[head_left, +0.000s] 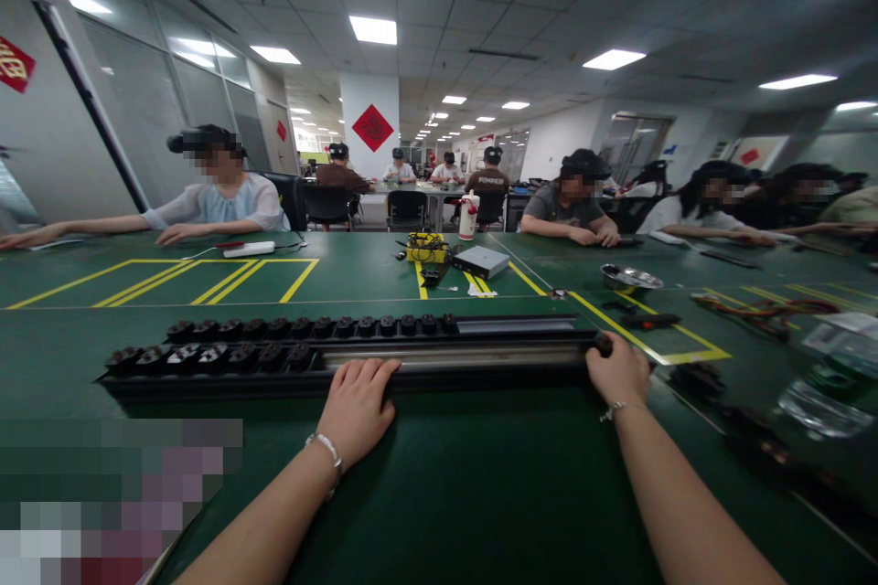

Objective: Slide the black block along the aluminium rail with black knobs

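Note:
Across the table in front of me lie two long black rails side by side. Black socket modules fill the left part of the near rail (pixel 453 372), and a longer row of them runs along the far rail (pixel 514 326). Bare metallic channel shows to the right of both rows. My left hand (pixel 360 407) grips the near rail's front wall around its middle, fingers over the edge and thumb on my side. At the right end, my right hand (pixel 621 370) pinches a small black socket module (pixel 604 345) at the rail's end; the fingers partly hide it.
More black modules (pixel 754 439) lie to the right, near a clear plastic bottle (pixel 833 375). Beyond are a metal bowl (pixel 631 277), cables (pixel 747 311), a grey box (pixel 480 261) and a yellow box (pixel 426 247). Several people sit around the green table (pixel 494 494).

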A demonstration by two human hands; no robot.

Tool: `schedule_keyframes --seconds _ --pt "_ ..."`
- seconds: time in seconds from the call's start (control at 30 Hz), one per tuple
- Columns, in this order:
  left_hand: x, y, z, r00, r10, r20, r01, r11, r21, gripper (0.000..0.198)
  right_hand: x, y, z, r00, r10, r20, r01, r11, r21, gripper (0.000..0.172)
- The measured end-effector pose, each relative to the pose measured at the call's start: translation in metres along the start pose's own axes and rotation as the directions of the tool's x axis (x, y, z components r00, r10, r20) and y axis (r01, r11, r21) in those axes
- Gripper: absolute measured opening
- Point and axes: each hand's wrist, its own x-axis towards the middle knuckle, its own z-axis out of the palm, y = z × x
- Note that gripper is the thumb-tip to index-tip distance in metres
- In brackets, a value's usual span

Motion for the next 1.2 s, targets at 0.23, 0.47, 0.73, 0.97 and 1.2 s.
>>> schedule_keyframes --seconds 0.23,0.47,0.73,0.97,1.2 --pt "0.0 0.001 -0.001 1.0 -0.007 0.016 0.007 1.0 -0.002 0.05 0.002 0.0 0.0 1.0 -0.009 0.007 0.009 1.0 -0.023 0.047" --pt "0.0 0.001 0.0 1.0 0.0 -0.004 0.0 1.0 0.013 0.049 0.004 0.001 -0.001 1.0 -0.019 0.023 0.02 0.999 -0.039 0.047" --pt "0.0 0.001 -0.001 1.0 0.0 0.001 0.0 1.0 0.009 0.049 0.011 0.012 0.008 0.998 -0.056 -0.029 0.056 0.998 0.004 0.047" --pt "-0.001 0.002 -0.003 1.0 -0.007 0.02 0.007 1.0 0.002 0.049 0.015 0.02 0.013 0.994 -0.097 -0.047 0.098 0.995 0.032 0.047" --pt "0.0 0.003 -0.004 0.999 -0.018 0.031 0.018 1.0 -0.008 0.049 0.014 0.019 0.012 0.994 -0.095 -0.044 0.097 0.995 0.033 0.046"
